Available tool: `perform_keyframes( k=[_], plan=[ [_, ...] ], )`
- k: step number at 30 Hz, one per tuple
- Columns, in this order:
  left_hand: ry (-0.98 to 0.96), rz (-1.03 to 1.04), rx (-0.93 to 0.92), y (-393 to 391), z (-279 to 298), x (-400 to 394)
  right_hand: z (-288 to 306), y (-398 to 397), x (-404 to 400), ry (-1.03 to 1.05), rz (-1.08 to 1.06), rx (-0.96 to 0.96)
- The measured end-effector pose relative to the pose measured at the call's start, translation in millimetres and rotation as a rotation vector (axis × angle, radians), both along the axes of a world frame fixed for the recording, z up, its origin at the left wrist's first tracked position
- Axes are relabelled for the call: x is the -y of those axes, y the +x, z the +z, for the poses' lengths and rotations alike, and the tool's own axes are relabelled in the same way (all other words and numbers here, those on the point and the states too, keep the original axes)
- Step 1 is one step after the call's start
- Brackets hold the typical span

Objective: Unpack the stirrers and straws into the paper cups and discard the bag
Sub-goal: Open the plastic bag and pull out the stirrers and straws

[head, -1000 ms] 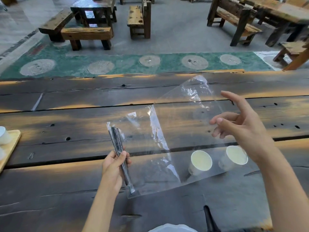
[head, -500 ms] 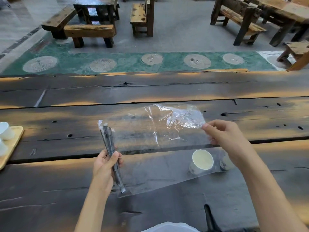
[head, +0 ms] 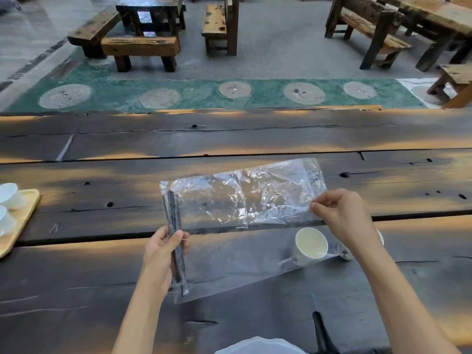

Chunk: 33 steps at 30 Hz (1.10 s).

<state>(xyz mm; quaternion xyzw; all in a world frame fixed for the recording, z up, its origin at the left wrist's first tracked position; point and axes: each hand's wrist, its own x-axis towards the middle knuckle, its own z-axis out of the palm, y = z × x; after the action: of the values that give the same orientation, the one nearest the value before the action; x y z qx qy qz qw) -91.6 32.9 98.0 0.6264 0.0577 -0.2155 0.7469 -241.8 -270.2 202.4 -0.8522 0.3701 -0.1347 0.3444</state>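
A clear plastic bag (head: 245,200) is stretched above the dark wooden table (head: 229,139). My left hand (head: 163,254) grips its left end together with a bundle of dark stirrers or straws (head: 176,236) inside it. My right hand (head: 342,213) pinches the folded-over right edge of the bag. A white paper cup (head: 310,246) stands under the bag, near my right wrist. A second cup (head: 344,252) is mostly hidden behind my right forearm.
A wooden tray (head: 19,226) with white cups (head: 10,195) sits at the table's left edge. A dark strap-like object (head: 320,330) and something white (head: 258,347) lie at the near edge. Wooden benches (head: 139,47) and tables stand on the floor beyond.
My right hand went from open to pinching the bag's far flap, folding it down toward me. The bag lies flatter and more spread out. My left hand keeps its grip.
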Motion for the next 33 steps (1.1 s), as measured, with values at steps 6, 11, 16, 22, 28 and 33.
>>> perform_keyframes(
  k=[6, 11, 16, 22, 28, 33],
  plan=[
    [0.039, -0.014, 0.01, 2.1, -3.0, -6.1, -7.2, -5.4, 9.1, 0.129, 0.064, -0.089],
    [0.045, -0.003, 0.015, 4.6, -4.6, -5.4, 1.1, -4.8, 1.6, 0.449, 0.093, 0.13],
    [-0.004, -0.014, -0.017, 7.1, -4.4, -10.6, 14.6, -12.6, -0.2, 0.929, 0.252, 0.311],
    [-0.066, -0.044, -0.053, 3.3, 2.8, -7.0, 8.8, -23.9, -1.2, 1.521, 0.715, 0.451],
    [-0.074, -0.15, -0.024, 0.5, 8.5, -1.6, -3.1, -10.1, -22.6, 1.391, 0.905, -0.021],
    [-0.095, -0.212, 0.001, -5.5, 14.9, 7.8, -6.6, 9.8, -64.1, 1.477, 0.747, 0.046]
  ],
)
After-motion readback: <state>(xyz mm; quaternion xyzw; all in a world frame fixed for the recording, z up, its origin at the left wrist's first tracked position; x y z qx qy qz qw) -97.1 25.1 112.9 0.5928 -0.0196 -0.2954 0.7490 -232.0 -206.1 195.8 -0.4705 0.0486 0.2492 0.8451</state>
